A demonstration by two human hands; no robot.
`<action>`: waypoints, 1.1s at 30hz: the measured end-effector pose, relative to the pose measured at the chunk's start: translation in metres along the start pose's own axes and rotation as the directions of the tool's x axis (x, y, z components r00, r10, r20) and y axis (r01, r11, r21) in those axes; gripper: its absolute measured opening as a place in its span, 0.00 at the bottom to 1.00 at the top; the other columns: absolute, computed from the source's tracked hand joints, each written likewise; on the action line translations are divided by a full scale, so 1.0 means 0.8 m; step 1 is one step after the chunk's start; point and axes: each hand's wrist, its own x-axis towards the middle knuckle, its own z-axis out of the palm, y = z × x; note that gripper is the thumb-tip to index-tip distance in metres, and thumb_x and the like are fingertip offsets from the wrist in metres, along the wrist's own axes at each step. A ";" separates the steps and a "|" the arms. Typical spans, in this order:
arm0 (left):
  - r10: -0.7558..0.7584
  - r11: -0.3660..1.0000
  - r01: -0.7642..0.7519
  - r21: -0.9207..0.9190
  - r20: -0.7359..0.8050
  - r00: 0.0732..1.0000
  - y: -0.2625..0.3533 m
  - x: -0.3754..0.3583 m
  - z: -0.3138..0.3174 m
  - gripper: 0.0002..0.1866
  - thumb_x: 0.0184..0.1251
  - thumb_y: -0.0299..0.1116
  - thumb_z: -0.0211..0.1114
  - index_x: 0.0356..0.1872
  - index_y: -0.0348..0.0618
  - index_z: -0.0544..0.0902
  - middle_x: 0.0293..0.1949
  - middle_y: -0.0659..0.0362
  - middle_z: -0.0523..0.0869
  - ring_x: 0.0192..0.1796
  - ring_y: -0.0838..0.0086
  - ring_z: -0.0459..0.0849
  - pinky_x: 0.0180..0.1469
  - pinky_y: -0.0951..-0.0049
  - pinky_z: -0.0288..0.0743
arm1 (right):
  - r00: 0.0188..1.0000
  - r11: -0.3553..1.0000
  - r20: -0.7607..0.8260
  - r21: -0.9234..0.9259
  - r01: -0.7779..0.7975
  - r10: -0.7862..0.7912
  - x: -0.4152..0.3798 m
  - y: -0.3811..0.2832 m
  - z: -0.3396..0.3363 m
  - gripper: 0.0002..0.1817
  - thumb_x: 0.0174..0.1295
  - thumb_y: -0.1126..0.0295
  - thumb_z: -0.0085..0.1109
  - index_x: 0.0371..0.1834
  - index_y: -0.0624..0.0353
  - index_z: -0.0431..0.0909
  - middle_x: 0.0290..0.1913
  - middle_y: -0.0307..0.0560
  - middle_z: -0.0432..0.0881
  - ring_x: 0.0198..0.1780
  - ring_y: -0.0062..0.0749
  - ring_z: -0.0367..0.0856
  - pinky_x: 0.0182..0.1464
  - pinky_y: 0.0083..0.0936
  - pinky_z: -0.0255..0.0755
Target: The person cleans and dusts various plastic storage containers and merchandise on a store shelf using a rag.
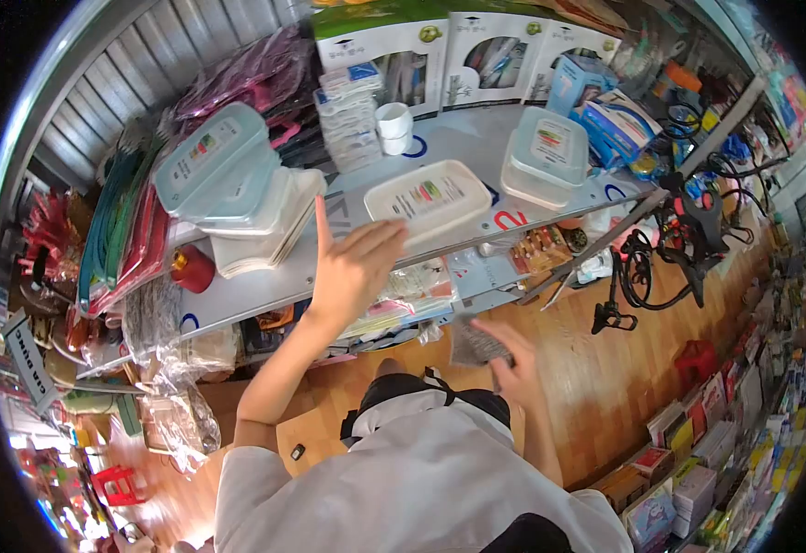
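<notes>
My left hand (pixel 355 265) reaches over the shelf's front edge, one finger pointing up and the others stretched to the right. Its fingertips overlap the near left corner of a white lidded plastic food container (pixel 432 195) with a printed label. Lower down, in front of my body, my right hand (pixel 517 367) grips a grey cloth (pixel 476 345) between thumb and fingers. Left of my left hand, pale blue container lids (pixel 214 161) lie on a stack of white containers (pixel 269 221). Another container with a pale blue lid (pixel 547 152) stands at the right.
The grey metal shelf (pixel 329 205) also bears small white boxes (pixel 347 115), a white cup (pixel 394 127) and blue boxes (pixel 615 120). Black cables (pixel 647 267) hang at its right end. A red round item (pixel 193 269) sits near its front left. Stacked books (pixel 693 488) line the lower right.
</notes>
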 end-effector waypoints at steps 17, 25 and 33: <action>-0.342 0.680 0.419 -0.601 0.246 0.907 -0.034 -0.018 0.021 0.76 0.39 0.41 0.84 0.75 0.43 0.25 0.65 0.37 0.71 0.67 0.49 0.72 0.70 0.58 0.63 | 0.920 0.495 0.063 -0.828 0.265 -0.387 0.227 0.001 0.047 0.26 0.68 0.60 0.49 0.65 0.64 0.69 0.67 0.62 0.67 0.64 0.63 0.66 0.70 0.56 0.52; -0.372 0.727 0.416 -0.546 0.196 0.907 -0.036 -0.038 0.024 0.64 0.49 0.33 0.75 0.75 0.38 0.30 0.76 0.37 0.45 0.70 0.43 0.66 0.67 0.54 0.68 | 0.848 0.573 0.257 -0.643 0.508 -0.464 0.210 -0.043 0.117 0.27 0.68 0.60 0.48 0.67 0.65 0.67 0.69 0.61 0.64 0.69 0.59 0.63 0.72 0.55 0.52; -0.333 0.818 0.342 -0.462 0.105 0.937 -0.023 -0.030 0.027 0.75 0.34 0.41 0.84 0.76 0.37 0.32 0.63 0.33 0.71 0.63 0.42 0.75 0.62 0.55 0.73 | 0.917 0.512 0.032 -0.821 0.251 -0.397 0.240 -0.023 0.089 0.28 0.66 0.62 0.52 0.67 0.64 0.67 0.70 0.56 0.65 0.68 0.56 0.64 0.73 0.53 0.51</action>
